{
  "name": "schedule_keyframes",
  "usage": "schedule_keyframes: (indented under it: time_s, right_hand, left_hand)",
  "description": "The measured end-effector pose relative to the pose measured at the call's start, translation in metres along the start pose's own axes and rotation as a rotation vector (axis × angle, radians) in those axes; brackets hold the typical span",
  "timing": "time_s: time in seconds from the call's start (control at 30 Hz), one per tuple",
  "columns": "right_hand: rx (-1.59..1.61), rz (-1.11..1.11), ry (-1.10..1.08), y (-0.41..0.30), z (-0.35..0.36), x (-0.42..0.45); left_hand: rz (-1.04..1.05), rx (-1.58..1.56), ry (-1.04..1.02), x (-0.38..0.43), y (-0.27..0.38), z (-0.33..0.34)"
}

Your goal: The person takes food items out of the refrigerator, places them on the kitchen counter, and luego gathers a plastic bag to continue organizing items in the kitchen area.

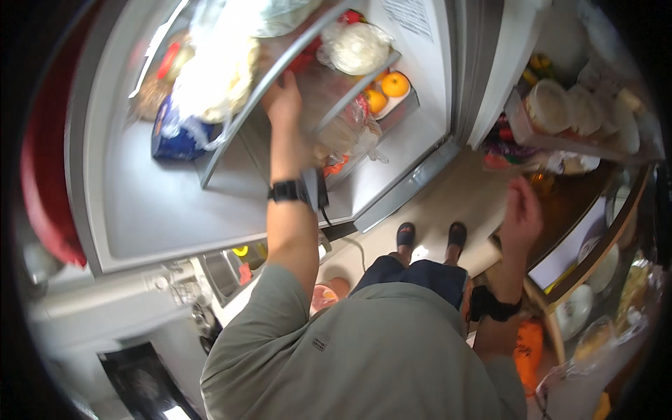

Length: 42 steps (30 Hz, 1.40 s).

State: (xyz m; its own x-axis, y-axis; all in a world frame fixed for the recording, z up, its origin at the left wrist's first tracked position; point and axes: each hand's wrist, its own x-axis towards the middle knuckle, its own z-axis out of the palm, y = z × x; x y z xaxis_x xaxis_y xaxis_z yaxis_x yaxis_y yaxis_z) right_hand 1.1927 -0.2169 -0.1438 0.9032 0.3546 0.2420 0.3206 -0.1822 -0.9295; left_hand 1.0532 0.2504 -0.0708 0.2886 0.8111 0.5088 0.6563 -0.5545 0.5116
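My left hand (283, 100) reaches into an open refrigerator (173, 210), under the edge of a shelf (262, 86). Its fingertips are partly hidden there, close to a red item (304, 58), and whether they grip anything cannot be told. Right of it, a pale, round bundle in clear plastic (357, 47) sits on the lower shelf. Below that are oranges (395, 84) in a white tray and knotted plastic bags (346, 131). My right hand (520, 215) hangs out by the table side, blurred, fingers loosely curled, with nothing seen in it.
On the upper shelf stand a dark blue package (178, 134) and bright plastic bags (220, 68). A fridge door bin (572, 139) holds lidded tubs at right. Along the right runs a wooden table edge (604, 268). A sink (226, 275) lies lower left.
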Motion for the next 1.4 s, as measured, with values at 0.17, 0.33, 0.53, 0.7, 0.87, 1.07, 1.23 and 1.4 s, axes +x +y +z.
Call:
schedule_keyframes:
  time_s: [0.17,0.33,0.53,0.7,0.87,1.07,1.23,1.4]
  right_hand:
    - [-0.200,-0.215,0.203,-0.020,-0.063,0.046]
    - [-0.116,-0.234,-0.024,-0.033,-0.041,0.056]
    - [-0.201,-0.502,-0.006,-0.049,0.011,0.052]
    - [-0.278,-1.091,0.078,-0.106,0.056,0.013]
    - [-0.190,-1.231,0.061,-0.170,0.118,-0.076]
    - [-0.186,-1.261,0.014,-0.186,0.163,-0.139]
    - [-0.284,-1.260,0.049,-0.180,0.169,-0.134]
    - [-0.677,-1.193,0.286,-0.164,0.120,-0.074]
  left_hand:
    - [0.063,0.044,-0.047,-0.120,0.028,-0.083]
    - [-0.236,-0.357,-0.184,-0.206,0.037,-0.144]
    - [-0.191,-0.233,-0.277,-0.277,-0.009,-0.213]
    - [-0.342,-0.195,-0.189,-0.330,-0.056,-0.277]
    - [-0.516,-0.119,-0.060,-0.389,-0.116,-0.359]
    - [-0.628,-0.070,0.069,-0.423,-0.156,-0.409]
    - [-0.643,-0.108,0.070,-0.430,-0.165,-0.403]
    - [-0.673,-0.141,0.092,-0.437,-0.158,-0.380]
